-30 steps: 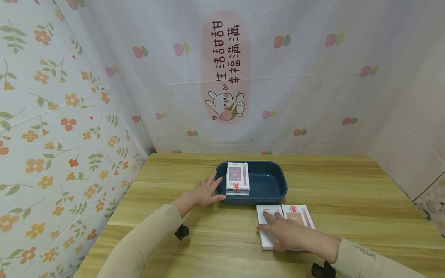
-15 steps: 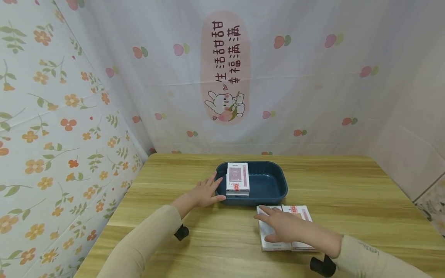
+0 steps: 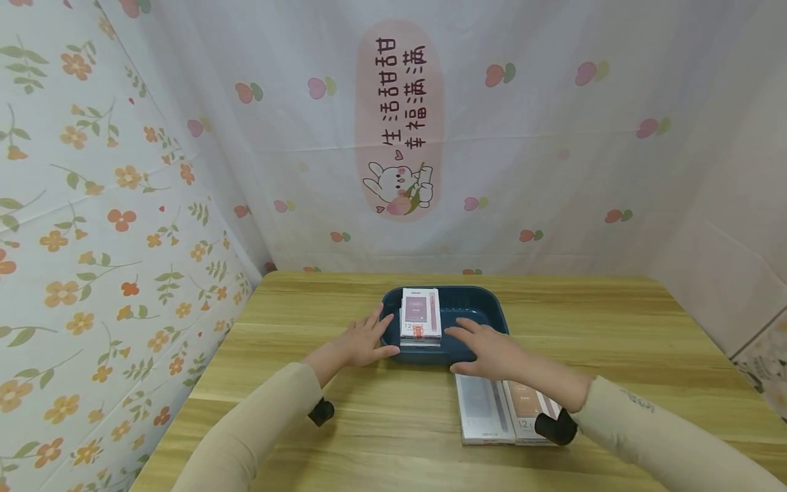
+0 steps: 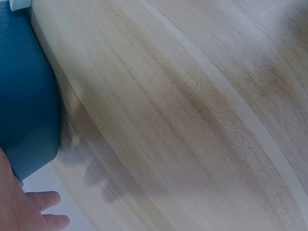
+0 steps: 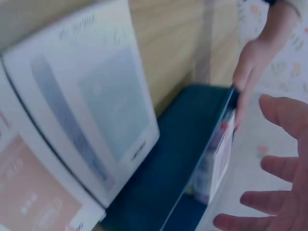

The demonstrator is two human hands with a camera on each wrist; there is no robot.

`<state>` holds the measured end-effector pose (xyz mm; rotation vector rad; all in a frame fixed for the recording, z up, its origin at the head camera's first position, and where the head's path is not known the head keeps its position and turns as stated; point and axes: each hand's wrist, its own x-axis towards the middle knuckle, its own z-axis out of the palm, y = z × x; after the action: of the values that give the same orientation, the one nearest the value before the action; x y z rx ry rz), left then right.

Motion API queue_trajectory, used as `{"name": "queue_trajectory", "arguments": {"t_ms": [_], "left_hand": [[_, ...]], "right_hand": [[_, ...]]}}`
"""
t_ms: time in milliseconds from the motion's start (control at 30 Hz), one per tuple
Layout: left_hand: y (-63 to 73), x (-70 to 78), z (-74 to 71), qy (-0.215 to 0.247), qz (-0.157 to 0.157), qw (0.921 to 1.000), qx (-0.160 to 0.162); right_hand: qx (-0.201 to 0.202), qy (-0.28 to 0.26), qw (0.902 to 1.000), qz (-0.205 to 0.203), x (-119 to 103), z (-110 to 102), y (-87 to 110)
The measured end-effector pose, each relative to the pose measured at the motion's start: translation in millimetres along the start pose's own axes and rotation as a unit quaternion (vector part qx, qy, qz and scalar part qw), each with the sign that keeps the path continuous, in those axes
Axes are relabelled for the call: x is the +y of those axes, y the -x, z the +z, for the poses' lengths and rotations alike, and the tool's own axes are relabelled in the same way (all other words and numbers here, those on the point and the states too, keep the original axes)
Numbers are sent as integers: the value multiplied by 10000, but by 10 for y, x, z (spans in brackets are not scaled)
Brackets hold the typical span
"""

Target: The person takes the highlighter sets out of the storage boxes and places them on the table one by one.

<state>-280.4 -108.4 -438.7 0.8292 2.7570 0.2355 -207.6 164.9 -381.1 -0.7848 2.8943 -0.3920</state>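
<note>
A dark blue rectangular basin (image 3: 467,316) stands on the table, with flat white boxes stacked in its left part; the top box (image 3: 420,307) has a purple panel. My left hand (image 3: 365,342) rests at the basin's left rim, fingers spread. Over the basin's right front part is my right hand (image 3: 492,352), its fingers spread and holding nothing in the right wrist view. Just in front of the basin, a white box with a grey-blue panel (image 3: 484,410) and one with an orange panel (image 3: 526,403) lie side by side. My right hand and wrist partly cover them.
The wood-grain table (image 3: 381,437) reaches back to a white patterned curtain (image 3: 522,171). A flowered curtain (image 3: 111,273) hangs along the left side. Black wrist mounts (image 3: 556,428) sit under both sleeves.
My right hand has lifted from above the two flat boxes and moved forward to the basin's right front part, uncovering more of the boxes. My left hand has stayed put.
</note>
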Motion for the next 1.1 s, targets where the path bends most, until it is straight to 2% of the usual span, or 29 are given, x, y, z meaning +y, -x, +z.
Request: {"name": "queue_trajectory", "arguments": {"t_ms": [367, 500, 600, 767, 1100], "left_hand": [[12, 17, -9, -37, -57, 10000, -44], [6, 8, -1, -40, -64, 10000, -15], [6, 3, 3, -27, -49, 10000, 12], [3, -2, 9, -7, -9, 10000, 29], [8, -2, 10, 51, -1, 10000, 3]], "right_hand": [[964, -278, 9937, 501, 449, 96, -251], [1157, -149, 9904, 744, 605, 148, -302], [1176, 15, 9888, 914, 708, 198, -332], [1136, -14, 9877, 1073, 827, 276, -366], [1045, 243, 9913, 762, 886, 427, -409]]}}
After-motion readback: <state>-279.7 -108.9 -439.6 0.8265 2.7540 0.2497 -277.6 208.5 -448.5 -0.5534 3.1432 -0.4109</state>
